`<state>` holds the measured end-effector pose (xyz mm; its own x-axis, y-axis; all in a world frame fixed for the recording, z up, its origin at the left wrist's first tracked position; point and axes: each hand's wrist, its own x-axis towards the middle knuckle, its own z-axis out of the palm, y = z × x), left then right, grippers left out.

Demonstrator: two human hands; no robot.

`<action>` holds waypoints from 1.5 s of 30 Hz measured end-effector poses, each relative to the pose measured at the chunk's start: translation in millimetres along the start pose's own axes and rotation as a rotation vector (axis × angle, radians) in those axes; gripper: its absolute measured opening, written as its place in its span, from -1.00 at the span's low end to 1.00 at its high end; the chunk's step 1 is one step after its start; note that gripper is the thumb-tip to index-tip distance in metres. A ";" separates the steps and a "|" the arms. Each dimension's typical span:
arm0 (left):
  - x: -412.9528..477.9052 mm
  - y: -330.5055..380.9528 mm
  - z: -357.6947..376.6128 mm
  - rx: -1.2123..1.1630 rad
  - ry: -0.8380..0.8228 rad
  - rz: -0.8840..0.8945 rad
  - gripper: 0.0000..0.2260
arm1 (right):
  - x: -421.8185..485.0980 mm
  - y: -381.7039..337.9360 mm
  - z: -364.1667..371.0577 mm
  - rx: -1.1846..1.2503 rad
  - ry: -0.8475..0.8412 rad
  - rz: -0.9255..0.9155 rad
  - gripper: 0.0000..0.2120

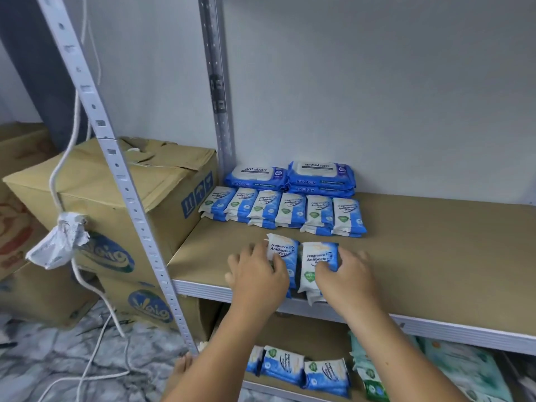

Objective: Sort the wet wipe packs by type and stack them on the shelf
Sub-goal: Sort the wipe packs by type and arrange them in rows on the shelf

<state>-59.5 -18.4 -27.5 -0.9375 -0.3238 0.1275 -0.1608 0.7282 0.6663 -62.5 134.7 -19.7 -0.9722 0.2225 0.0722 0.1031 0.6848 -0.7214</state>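
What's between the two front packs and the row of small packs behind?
Nothing but bare shelf board between front packs and the row, per head view.

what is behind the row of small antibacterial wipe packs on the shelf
Two stacks of larger blue antabax packs against the wall. The row hides their lower fronts, so the pack count is unclear.

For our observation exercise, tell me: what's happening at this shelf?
A person is sorting wet wipes. The left hand grips the left pack, the right hand the right pack, side by side at the front of the shelf. Behind sits a row of matching packs, then larger antabax packs at the back. More lie on the lower shelf.
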 end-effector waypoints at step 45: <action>22.7 -94.7 -63.1 0.201 0.157 0.286 -0.51 | -20.4 -71.9 82.4 -0.214 -0.276 -0.523 -0.46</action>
<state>-46.1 -132.8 -41.4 -0.8973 -0.1678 0.4082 0.0282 0.9012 0.4325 -67.4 23.8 -26.0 -0.9209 -0.3474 0.1770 -0.3888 0.7846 -0.4829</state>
